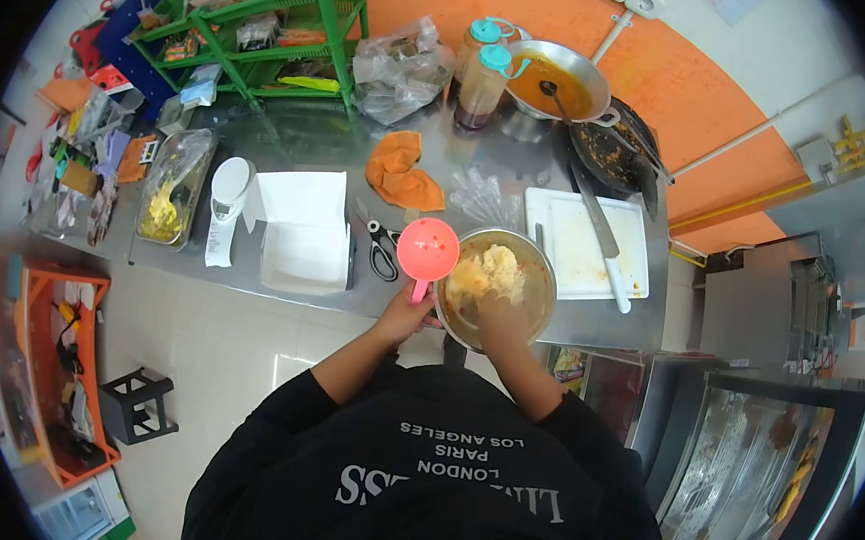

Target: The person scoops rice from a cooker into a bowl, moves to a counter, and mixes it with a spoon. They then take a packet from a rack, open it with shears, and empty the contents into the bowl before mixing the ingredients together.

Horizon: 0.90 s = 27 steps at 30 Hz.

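My left hand [409, 319] is closed around the handle of a pink plastic scoop [428, 248], whose bowl faces up with a few small reddish specks inside. Beside it, a round metal bowl [543, 300] sits at the table's near edge, holding a pale yellow, crumbly food mass [499, 265]. My right hand [499, 317] reaches into that bowl and touches the food; its fingertips are hidden from me. Black-handled scissors [383, 257] lie just left of the scoop. An open white paper box [304, 246] stands further left.
Right of the bowl, a long knife [601, 232] rests across a white cutting board [556, 219]. Behind are an orange cloth [404, 171], sauce bottles [483, 91], a pan of orange sauce [536, 82] and a dark wok [601, 156]. A white scale [230, 181] and a green rack [232, 50] are leftward.
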{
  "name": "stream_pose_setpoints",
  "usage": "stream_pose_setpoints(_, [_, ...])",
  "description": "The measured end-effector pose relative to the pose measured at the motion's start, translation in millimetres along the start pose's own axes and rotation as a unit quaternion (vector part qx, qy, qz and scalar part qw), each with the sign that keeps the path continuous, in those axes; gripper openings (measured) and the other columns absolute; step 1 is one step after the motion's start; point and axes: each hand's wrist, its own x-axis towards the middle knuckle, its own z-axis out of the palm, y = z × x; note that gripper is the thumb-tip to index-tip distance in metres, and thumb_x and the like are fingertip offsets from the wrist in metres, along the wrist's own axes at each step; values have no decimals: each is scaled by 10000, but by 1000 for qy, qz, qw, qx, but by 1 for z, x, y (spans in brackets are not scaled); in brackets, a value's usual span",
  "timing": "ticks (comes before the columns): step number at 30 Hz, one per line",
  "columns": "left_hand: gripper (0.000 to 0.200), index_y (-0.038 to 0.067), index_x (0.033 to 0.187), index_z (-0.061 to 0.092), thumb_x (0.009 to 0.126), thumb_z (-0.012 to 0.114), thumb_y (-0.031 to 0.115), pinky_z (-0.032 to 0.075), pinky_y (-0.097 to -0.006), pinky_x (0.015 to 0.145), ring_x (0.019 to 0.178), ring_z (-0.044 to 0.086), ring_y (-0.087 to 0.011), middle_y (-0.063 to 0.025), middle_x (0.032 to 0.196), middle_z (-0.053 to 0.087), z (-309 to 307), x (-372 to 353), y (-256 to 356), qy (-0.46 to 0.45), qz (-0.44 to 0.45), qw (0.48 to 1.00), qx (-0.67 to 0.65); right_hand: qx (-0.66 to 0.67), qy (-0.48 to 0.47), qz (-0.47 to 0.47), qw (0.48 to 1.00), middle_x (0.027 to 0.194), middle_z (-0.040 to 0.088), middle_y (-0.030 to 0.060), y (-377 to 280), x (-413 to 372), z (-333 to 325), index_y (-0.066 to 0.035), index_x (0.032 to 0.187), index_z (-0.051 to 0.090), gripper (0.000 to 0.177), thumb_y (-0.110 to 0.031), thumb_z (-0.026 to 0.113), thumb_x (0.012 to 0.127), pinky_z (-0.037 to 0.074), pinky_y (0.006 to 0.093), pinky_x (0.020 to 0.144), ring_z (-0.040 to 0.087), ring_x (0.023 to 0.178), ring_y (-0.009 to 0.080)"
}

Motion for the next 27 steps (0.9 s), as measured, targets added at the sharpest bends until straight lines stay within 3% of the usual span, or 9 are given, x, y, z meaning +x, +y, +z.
stream_pose_setpoints(5, [189, 136, 1158, 403, 982, 465, 163, 422, -162, 448, 679, 655, -108, 5, 955, 504, -2, 2, -7, -3, 3, 1000, -11, 33, -75, -8, 997, 838, 682, 174, 13, -24, -76, -49, 863, 673, 176, -126, 517, 840, 552, 427, 644, 691, 743, 305])
stream_pose_setpoints(7, [186, 134, 1154, 404, 981, 466, 162, 415, -161, 443, 675, 658, -108, 6, 947, 509, 1, -1, -3, 15, 8, 1000, -7, 9, -151, -74, 986, 812, 677, 189, 12, -41, -92, -36, 865, 670, 179, -100, 507, 833, 548, 435, 665, 685, 753, 327])
stream_pose_setpoints(11, [172, 130, 1137, 407, 980, 469, 163, 421, -161, 445, 671, 656, -106, 5, 934, 509, 2, -3, 1, 14, -6, 1000, -2, 91, -157, -75, 981, 814, 668, 212, -9, -31, -32, -29, 900, 665, 204, -114, 482, 864, 527, 471, 721, 668, 778, 366])
stream_pose_setpoints(12, [173, 129, 1137, 408, 980, 471, 166, 421, -164, 446, 671, 655, -105, 4, 932, 511, 2, -2, 1, 10, -2, 1000, -2, 92, -156, -75, 981, 814, 668, 212, -5, -23, -24, -29, 900, 665, 204, -114, 482, 864, 527, 471, 721, 668, 778, 366])
stream_pose_setpoints(14, [175, 128, 1137, 409, 980, 473, 169, 422, -167, 446, 671, 654, -105, 4, 929, 513, 0, -2, 2, 7, 3, 1000, -2, 155, -56, -7, 986, 823, 668, 212, 8, -11, -10, -35, 912, 658, 220, -155, 474, 896, 520, 482, 739, 667, 798, 365])
stream_pose_setpoints(17, [191, 126, 1153, 406, 981, 475, 170, 445, -175, 455, 669, 655, -106, 4, 926, 508, 0, -1, 3, 5, -1, 1000, 7, 147, 3, -10, 989, 832, 668, 210, 55, -1, 9, -33, 918, 650, 240, -190, 467, 919, 515, 488, 742, 663, 803, 366])
stream_pose_setpoints(20, [196, 118, 1163, 404, 984, 470, 167, 469, -185, 467, 653, 646, -103, 3, 927, 496, -5, 8, -13, -1, -7, 1000, 0, 119, -59, 69, 989, 850, 672, 198, 68, 2, -40, -31, 941, 635, 209, -169, 482, 909, 515, 487, 738, 664, 791, 358])
stream_pose_setpoints(23, [225, 117, 1181, 405, 979, 472, 188, 408, -179, 442, 690, 667, -128, -17, 986, 536, -8, 12, -21, -9, 49, 999, -15, 92, -49, 97, 990, 856, 676, 184, 50, -4, -58, -34, 979, 624, 199, -159, 490, 900, 522, 478, 732, 667, 781, 350])
stream_pose_setpoints(27, [206, 117, 1162, 402, 979, 473, 182, 404, -177, 438, 689, 665, -126, -19, 974, 527, -5, 6, -11, -6, 16, 1000, -9, -7, -15, 32, 999, 845, 677, 177, 10, -18, -4, -47, 968, 618, 181, -158, 494, 895, 536, 464, 693, 675, 779, 336])
